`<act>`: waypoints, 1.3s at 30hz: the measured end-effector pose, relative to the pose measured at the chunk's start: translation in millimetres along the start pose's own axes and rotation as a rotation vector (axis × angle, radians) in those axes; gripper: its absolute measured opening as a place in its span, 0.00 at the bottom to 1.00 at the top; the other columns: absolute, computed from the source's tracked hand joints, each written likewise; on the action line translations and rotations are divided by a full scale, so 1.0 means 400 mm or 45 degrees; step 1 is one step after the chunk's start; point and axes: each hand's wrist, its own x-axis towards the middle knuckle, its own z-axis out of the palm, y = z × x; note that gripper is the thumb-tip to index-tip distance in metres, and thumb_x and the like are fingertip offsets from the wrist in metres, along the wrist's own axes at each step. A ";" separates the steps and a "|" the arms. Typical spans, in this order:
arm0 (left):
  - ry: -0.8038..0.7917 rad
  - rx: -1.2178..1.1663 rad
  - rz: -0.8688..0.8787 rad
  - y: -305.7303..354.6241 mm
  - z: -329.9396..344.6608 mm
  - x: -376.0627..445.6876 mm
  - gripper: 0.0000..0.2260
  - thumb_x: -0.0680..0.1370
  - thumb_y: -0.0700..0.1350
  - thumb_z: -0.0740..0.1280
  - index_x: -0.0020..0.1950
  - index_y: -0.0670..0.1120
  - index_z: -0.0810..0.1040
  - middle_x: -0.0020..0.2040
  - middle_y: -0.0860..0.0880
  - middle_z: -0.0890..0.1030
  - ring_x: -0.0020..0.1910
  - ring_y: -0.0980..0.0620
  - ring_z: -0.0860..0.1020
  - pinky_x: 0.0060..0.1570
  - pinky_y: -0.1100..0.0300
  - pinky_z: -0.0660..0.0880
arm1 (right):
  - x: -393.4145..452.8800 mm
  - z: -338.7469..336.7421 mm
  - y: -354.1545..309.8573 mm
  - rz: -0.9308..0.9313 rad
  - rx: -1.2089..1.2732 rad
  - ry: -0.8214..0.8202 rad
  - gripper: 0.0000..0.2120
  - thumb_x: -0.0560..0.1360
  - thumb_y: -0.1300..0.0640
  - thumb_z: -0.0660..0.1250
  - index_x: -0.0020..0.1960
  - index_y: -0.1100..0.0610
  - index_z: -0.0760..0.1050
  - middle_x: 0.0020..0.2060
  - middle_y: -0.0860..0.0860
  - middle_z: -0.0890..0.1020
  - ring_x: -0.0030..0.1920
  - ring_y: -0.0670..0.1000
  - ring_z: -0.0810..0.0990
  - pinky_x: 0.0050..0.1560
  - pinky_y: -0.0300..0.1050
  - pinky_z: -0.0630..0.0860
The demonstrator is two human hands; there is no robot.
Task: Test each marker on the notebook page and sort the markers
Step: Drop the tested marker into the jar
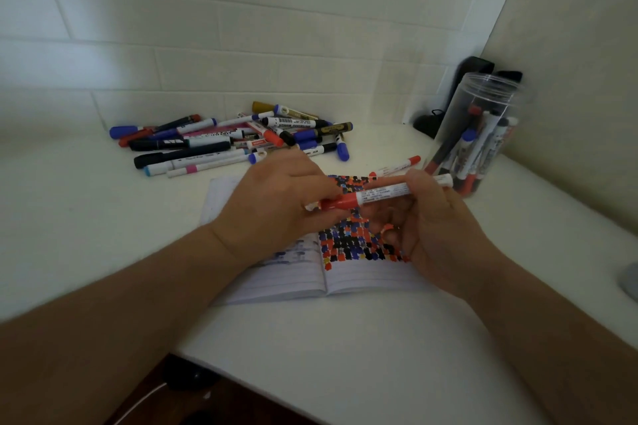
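Over the open lined notebook (362,278), the left hand (272,207) pinches the red cap and the right hand (431,217) grips the barrel of a white red-capped marker (379,195); a jerky pull could smear ink on fingers.

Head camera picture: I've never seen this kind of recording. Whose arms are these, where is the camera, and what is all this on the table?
No machine here: a person wears a camera on the head, looking down at their own hands. The left hand and right hand together hold a red marker above an open notebook covered in colour test blots. A pile of markers lies behind on the white table. On the right stands a clear jar holding more markers.
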 end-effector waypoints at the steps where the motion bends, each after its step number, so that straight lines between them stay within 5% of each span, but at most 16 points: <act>1: -0.036 -0.017 -0.015 0.002 0.002 0.001 0.16 0.76 0.59 0.70 0.47 0.47 0.87 0.39 0.50 0.85 0.38 0.51 0.79 0.44 0.61 0.70 | 0.000 -0.003 0.000 0.001 -0.025 0.021 0.24 0.87 0.47 0.52 0.55 0.60 0.81 0.42 0.61 0.86 0.37 0.54 0.81 0.33 0.43 0.74; 8: -0.327 -0.108 -0.355 0.001 0.013 0.014 0.27 0.77 0.71 0.57 0.65 0.57 0.81 0.51 0.59 0.84 0.48 0.57 0.76 0.48 0.56 0.72 | -0.005 -0.019 -0.077 -0.131 -0.087 0.277 0.22 0.86 0.46 0.58 0.53 0.63 0.80 0.43 0.58 0.86 0.40 0.53 0.83 0.43 0.46 0.81; 13: -0.350 -0.078 -0.554 -0.007 0.022 0.008 0.15 0.81 0.59 0.62 0.61 0.58 0.83 0.52 0.61 0.84 0.48 0.62 0.77 0.55 0.55 0.78 | 0.014 -0.112 -0.257 -0.460 -0.168 0.578 0.12 0.83 0.53 0.66 0.44 0.55 0.82 0.41 0.54 0.86 0.44 0.53 0.86 0.46 0.45 0.82; 19: -0.386 -0.123 -0.653 0.005 0.020 0.013 0.09 0.80 0.56 0.65 0.57 0.58 0.82 0.48 0.61 0.81 0.48 0.61 0.75 0.51 0.58 0.75 | 0.106 -0.245 -0.443 -0.805 -0.627 0.890 0.06 0.80 0.51 0.68 0.52 0.52 0.74 0.50 0.59 0.83 0.40 0.51 0.87 0.49 0.55 0.86; 24: -0.384 -0.123 -0.669 0.002 0.025 0.008 0.09 0.81 0.57 0.63 0.58 0.60 0.80 0.44 0.64 0.76 0.47 0.63 0.72 0.47 0.61 0.70 | 0.179 -0.257 -0.419 -0.524 -1.333 0.737 0.14 0.81 0.49 0.68 0.64 0.50 0.70 0.47 0.52 0.80 0.42 0.53 0.83 0.38 0.46 0.78; 29: -0.394 -0.163 -0.684 -0.009 0.034 0.005 0.13 0.80 0.62 0.59 0.58 0.61 0.79 0.42 0.67 0.73 0.47 0.62 0.71 0.46 0.60 0.71 | 0.207 -0.234 -0.398 -0.475 -1.610 0.627 0.15 0.84 0.50 0.65 0.64 0.53 0.63 0.40 0.53 0.80 0.37 0.54 0.80 0.33 0.46 0.73; 34: -0.397 -0.183 -0.675 -0.012 0.038 0.004 0.08 0.82 0.59 0.62 0.57 0.62 0.78 0.42 0.67 0.74 0.47 0.64 0.71 0.45 0.60 0.69 | 0.223 -0.231 -0.365 -0.186 -1.986 0.444 0.15 0.85 0.42 0.54 0.56 0.51 0.72 0.47 0.55 0.82 0.43 0.55 0.81 0.50 0.55 0.80; 39: -0.377 -0.230 -0.675 -0.012 0.035 0.003 0.08 0.81 0.59 0.61 0.56 0.62 0.78 0.41 0.66 0.75 0.46 0.65 0.71 0.43 0.60 0.68 | 0.227 -0.213 -0.333 -0.010 -2.327 0.321 0.22 0.87 0.41 0.44 0.74 0.42 0.69 0.56 0.51 0.82 0.57 0.56 0.79 0.63 0.58 0.69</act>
